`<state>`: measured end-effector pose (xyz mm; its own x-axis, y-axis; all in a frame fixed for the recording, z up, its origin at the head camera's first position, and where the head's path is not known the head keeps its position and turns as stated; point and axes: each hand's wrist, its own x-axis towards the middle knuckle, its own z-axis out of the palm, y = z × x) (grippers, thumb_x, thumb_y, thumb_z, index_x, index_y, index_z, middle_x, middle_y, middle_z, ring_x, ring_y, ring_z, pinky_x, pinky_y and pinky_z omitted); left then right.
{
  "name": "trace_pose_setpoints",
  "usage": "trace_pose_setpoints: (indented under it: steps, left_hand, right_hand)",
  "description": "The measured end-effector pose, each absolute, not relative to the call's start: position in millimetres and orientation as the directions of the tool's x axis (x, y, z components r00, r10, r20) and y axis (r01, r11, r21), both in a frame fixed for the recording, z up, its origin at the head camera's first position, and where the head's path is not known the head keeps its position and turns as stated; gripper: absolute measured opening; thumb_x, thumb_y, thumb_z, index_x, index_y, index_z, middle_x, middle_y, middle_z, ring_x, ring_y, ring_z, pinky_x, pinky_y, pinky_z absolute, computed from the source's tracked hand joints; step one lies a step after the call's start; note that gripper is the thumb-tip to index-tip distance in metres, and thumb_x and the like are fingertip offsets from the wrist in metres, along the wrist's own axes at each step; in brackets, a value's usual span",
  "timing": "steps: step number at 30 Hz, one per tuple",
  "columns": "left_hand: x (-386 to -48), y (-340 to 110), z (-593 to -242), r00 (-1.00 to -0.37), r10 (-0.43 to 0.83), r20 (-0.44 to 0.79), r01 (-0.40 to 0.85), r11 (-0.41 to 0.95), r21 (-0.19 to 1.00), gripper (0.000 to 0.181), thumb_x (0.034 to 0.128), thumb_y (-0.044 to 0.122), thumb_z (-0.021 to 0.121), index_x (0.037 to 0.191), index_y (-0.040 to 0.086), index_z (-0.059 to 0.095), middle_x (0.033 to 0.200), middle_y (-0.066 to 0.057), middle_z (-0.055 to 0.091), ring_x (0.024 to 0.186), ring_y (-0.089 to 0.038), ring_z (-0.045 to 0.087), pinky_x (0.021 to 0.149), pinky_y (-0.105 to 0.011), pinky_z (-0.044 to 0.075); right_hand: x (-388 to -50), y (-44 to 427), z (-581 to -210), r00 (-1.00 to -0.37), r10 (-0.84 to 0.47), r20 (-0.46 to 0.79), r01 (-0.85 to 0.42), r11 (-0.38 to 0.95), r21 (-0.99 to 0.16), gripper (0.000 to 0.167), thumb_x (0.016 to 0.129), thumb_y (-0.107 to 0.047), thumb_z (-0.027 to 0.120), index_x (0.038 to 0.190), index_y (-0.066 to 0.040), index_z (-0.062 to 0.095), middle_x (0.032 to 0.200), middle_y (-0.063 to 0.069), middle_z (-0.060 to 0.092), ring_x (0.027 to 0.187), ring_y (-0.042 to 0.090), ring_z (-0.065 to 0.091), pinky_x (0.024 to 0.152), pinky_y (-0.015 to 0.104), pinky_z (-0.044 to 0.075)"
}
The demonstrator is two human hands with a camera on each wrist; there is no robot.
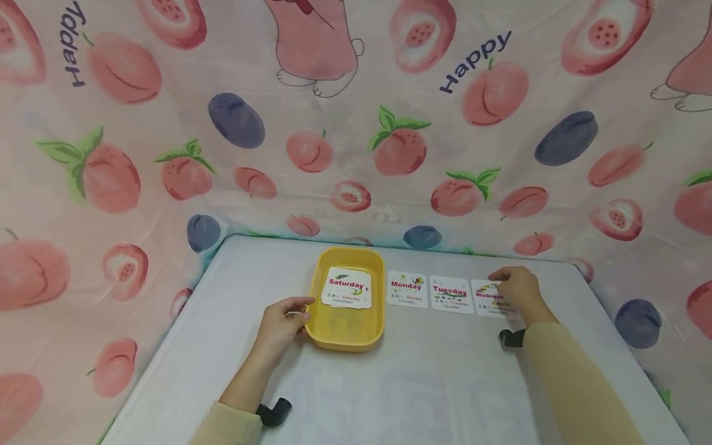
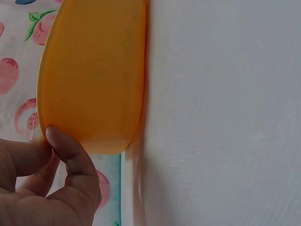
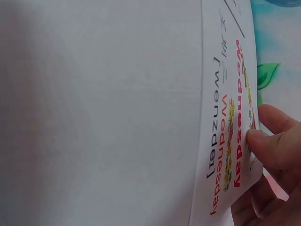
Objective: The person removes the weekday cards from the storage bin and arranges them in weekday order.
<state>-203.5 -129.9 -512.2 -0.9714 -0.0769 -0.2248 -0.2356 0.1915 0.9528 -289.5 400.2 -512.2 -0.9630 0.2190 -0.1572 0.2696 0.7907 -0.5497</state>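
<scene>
In the head view a yellow plastic tray [image 1: 346, 327] stands on the table, with a small stack of cards inside and the Saturday card [image 1: 346, 290] on top. My left hand [image 1: 280, 326] pinches the tray's left rim; the left wrist view shows thumb and finger on the tray's edge [image 2: 94, 80]. To the right of the tray, the Monday card [image 1: 407, 290] and the Tuesday card [image 1: 452, 295] lie in a row. At the row's right end, my right hand [image 1: 524, 295] holds the Wednesday card [image 1: 489, 298] by its far edge, thumb on its printed face in the right wrist view.
A white table [image 1: 428, 377] carries everything. Behind it and at the sides hangs a pink cloth [image 1: 345, 179] printed with fruit. A black fitting [image 1: 275, 412] sits at the left wrist and another black fitting [image 1: 510, 337] at the right wrist.
</scene>
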Motion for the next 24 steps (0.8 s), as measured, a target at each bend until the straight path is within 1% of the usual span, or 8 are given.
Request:
trace_pose_setpoints:
  steps: [4, 10, 15, 20, 24]
  left_hand:
    - [-203.7, -129.7, -512.3, -0.970, -0.078, -0.230, -0.241, 0.186, 0.953, 0.035, 0.0973, -0.003, 0.067, 0.130, 0.006, 0.076, 0.119, -0.014, 0.062, 0.088, -0.020, 0.063, 0.072, -0.028, 0.058]
    - [-203.7, -129.6, -512.2, -0.969, -0.080, -0.234, -0.245, 0.183, 0.952, 0.035, 0.0972, -0.004, 0.067, 0.129, 0.006, 0.077, 0.119, -0.014, 0.062, 0.088, -0.020, 0.063, 0.073, -0.028, 0.058]
    - [-203.1, -130.0, -511.0, -0.970, -0.081, -0.228, -0.240, 0.185, 0.953, 0.034, 0.0975, -0.003, 0.067, 0.129, 0.006, 0.077, 0.119, -0.014, 0.062, 0.088, -0.020, 0.062, 0.072, -0.028, 0.059]
    - [-202.3, -130.6, -511.3, -0.971, -0.083, -0.226, -0.238, 0.191, 0.952, 0.034, 0.0977, -0.003, 0.067, 0.129, 0.006, 0.077, 0.119, -0.014, 0.062, 0.088, -0.021, 0.062, 0.072, -0.029, 0.059]
    - [-202.6, -130.5, -511.5, -0.971, -0.082, -0.225, -0.237, 0.193, 0.952, 0.034, 0.0977, -0.003, 0.067, 0.129, 0.006, 0.077, 0.119, -0.014, 0.062, 0.088, -0.021, 0.062, 0.073, -0.029, 0.059]
  right_hand:
    - [-288.1, 398.8, -511.5, -0.960, 0.235, -0.154, 0.281, 0.789, -0.547, 0.035, 0.097, -0.002, 0.059, 0.130, -0.001, 0.072, 0.136, 0.030, 0.065, 0.117, 0.043, 0.057, 0.103, 0.062, 0.046]
    - [-286.4, 398.1, -512.4, -0.958, 0.245, -0.149, 0.286, 0.781, -0.555, 0.035, 0.099, -0.002, 0.060, 0.133, -0.001, 0.070, 0.139, 0.030, 0.064, 0.123, 0.046, 0.057, 0.108, 0.065, 0.046]
    - [-285.5, 397.0, -513.8, -0.958, 0.253, -0.132, 0.282, 0.771, -0.571, 0.037, 0.100, -0.003, 0.061, 0.136, -0.002, 0.069, 0.142, 0.028, 0.064, 0.125, 0.045, 0.056, 0.110, 0.064, 0.044]
    - [-284.1, 394.9, -514.3, -0.964, 0.245, -0.099, 0.256, 0.772, -0.581, 0.040, 0.100, -0.006, 0.061, 0.139, -0.002, 0.067, 0.143, 0.028, 0.063, 0.125, 0.045, 0.056, 0.109, 0.065, 0.044]
    - [-284.6, 388.6, -513.1, -0.973, 0.223, -0.063, 0.217, 0.785, -0.580, 0.042, 0.100, -0.008, 0.061, 0.142, 0.000, 0.064, 0.143, 0.028, 0.063, 0.127, 0.047, 0.056, 0.110, 0.066, 0.045]
